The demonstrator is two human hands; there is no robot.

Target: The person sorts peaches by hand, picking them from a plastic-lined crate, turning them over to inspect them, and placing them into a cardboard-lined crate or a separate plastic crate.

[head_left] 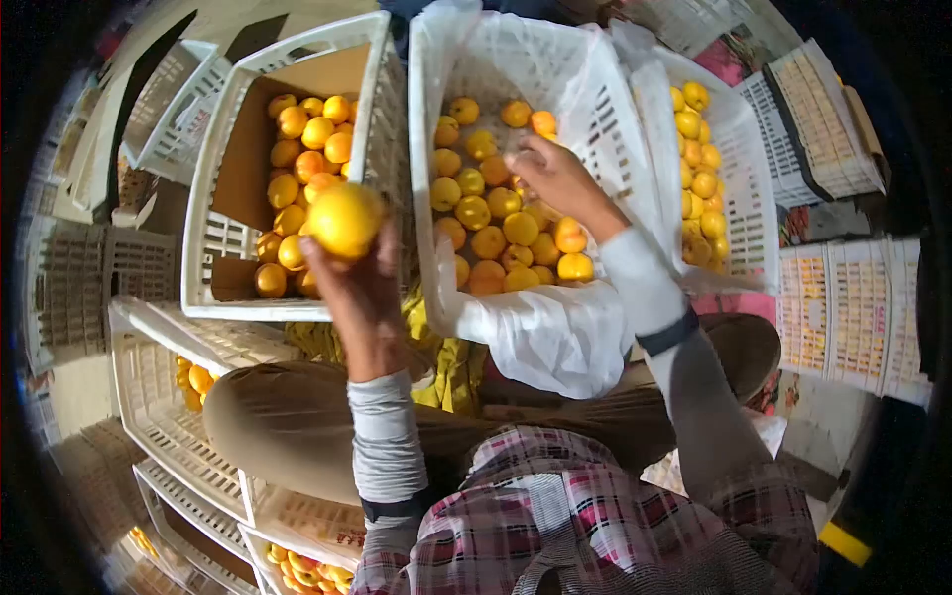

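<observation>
My left hand (357, 278) is closed around a round yellow-orange fruit (344, 220), raised over the near right corner of the left crate (258, 310). That crate has a cardboard lining and holds more of the same fruit (317, 131). My right hand (557, 174) is over the middle crate (636, 178), its fingers curled in close to a fruit (542, 122) there; what they hold, if anything, is hidden. Loose fruit (520, 228) covers much of this crate's bottom. A thin white plastic liner (555, 337) hangs over its near edge, below my right forearm.
On the right is another white crate (746, 188) of yellow fruit (704, 184). Stacked crates (853, 312) stand farther right. More crates (178, 397) with fruit lie beside my left knee (248, 416). Yellow cloth (451, 357) lies between my legs and the crates.
</observation>
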